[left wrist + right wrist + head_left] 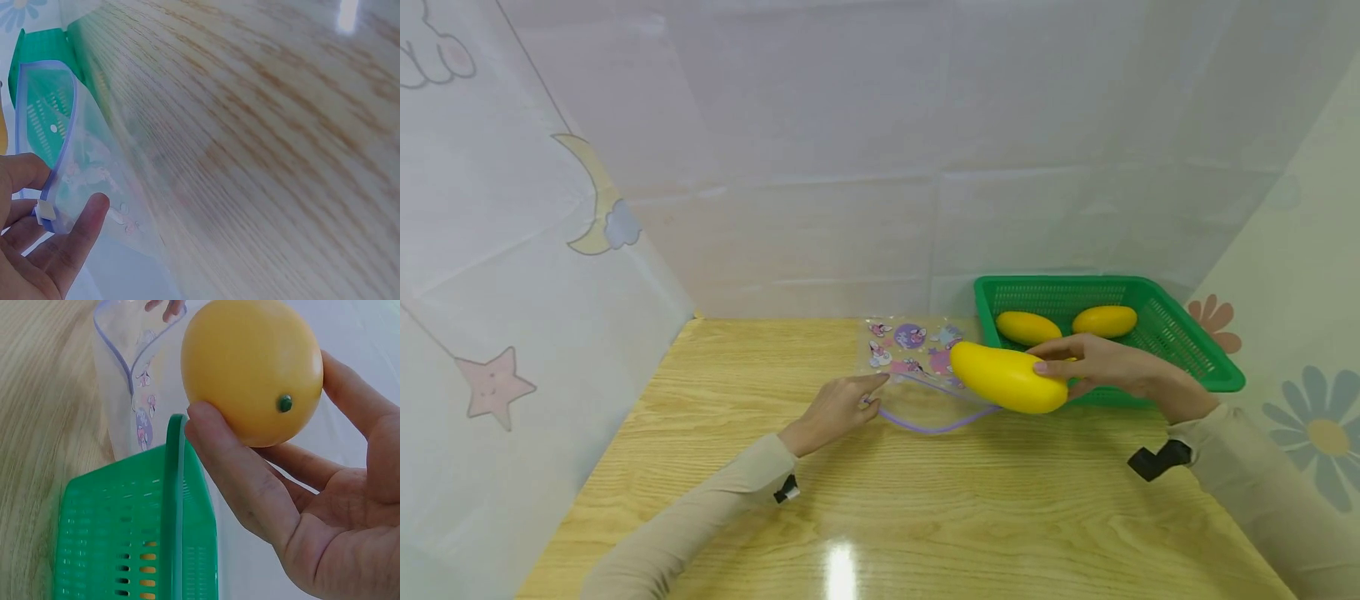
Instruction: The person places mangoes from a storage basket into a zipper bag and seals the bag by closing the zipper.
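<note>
My right hand grips a yellow mango by one end, above the front left of the green basket. In the right wrist view a small green stem shows on the mango. A clear zip bag with cartoon prints lies on the table, its purple-edged mouth spread apart toward me. At the left end of that mouth, my left hand holds the edge between fingers and thumb. The white zip slider is beside those fingers in the left wrist view. The mango's other end overhangs the bag's right side.
The green basket stands at the back right of the wooden table, with two more mangoes, one on the left and one on the right. Behind the table hangs a pale sheet; printed walls flank both sides.
</note>
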